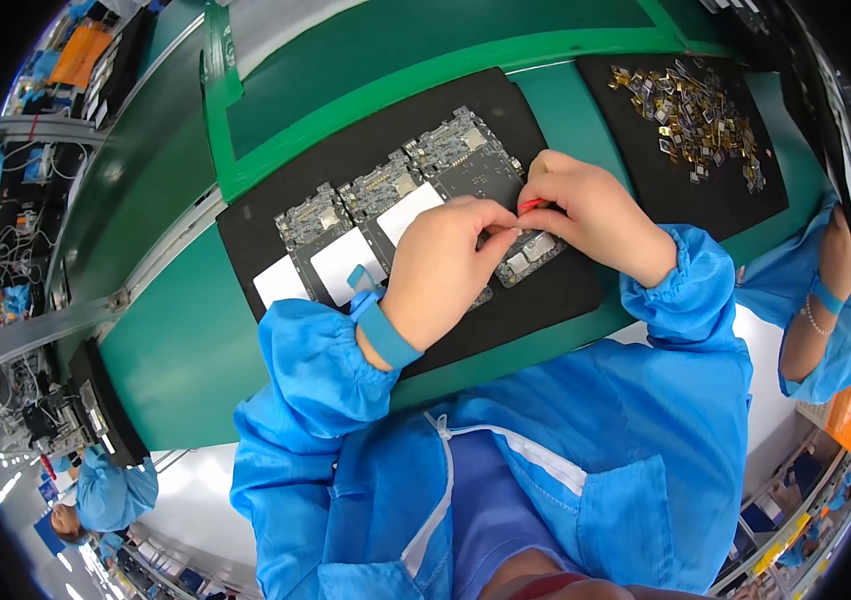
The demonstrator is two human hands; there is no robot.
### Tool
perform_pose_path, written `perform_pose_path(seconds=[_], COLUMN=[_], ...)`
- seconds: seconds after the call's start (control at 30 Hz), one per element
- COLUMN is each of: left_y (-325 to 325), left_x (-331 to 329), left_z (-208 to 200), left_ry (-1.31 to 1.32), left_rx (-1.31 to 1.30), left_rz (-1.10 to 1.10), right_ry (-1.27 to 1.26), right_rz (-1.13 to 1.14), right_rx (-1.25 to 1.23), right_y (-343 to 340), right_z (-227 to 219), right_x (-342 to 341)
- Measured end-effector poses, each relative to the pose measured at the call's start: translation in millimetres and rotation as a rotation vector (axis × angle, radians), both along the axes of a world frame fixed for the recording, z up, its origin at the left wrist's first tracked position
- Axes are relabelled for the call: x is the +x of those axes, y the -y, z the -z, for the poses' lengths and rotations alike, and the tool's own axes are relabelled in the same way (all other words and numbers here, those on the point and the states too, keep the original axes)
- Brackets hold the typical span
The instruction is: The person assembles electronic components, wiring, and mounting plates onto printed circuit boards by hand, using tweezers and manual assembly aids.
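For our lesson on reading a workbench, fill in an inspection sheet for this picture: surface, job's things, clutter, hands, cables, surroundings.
Surface: green bench top with a black mat on it.
Job's things: row of circuit boards on the mat, several with white patches.
Clutter: second black mat bearing a heap of small gold-coloured parts.
Hands: left hand and right hand meet over the right-end board, pinching a small red item; blue wrist strap on the left.
Cables: nothing seen on the bench.
Surroundings: co-workers in blue sleeves at right and lower left.
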State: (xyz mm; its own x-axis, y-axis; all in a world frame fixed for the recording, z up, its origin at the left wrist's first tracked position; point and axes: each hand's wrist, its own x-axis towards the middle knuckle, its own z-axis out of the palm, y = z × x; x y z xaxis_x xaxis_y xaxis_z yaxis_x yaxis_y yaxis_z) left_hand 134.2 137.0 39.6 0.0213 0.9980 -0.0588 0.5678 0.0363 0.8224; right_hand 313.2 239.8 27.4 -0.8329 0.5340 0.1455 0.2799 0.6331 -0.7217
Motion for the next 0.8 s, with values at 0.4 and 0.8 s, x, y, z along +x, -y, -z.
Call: perform_pose_path(seconds=[0.4,0.8], left_y=[19,17], left_x=[20,23], left_z=[1,8], left_ry=[-0.221,-0.189], left_rx=[0.053,0.113], left_rz=[-0.001,-0.040], right_ry=[-0.108,-0.129], right_rz=[-0.072,-0.087], right_rx=[0.186,0.205], right_y=[-6,-6], right_z=[10,7], right_x=[6,7])
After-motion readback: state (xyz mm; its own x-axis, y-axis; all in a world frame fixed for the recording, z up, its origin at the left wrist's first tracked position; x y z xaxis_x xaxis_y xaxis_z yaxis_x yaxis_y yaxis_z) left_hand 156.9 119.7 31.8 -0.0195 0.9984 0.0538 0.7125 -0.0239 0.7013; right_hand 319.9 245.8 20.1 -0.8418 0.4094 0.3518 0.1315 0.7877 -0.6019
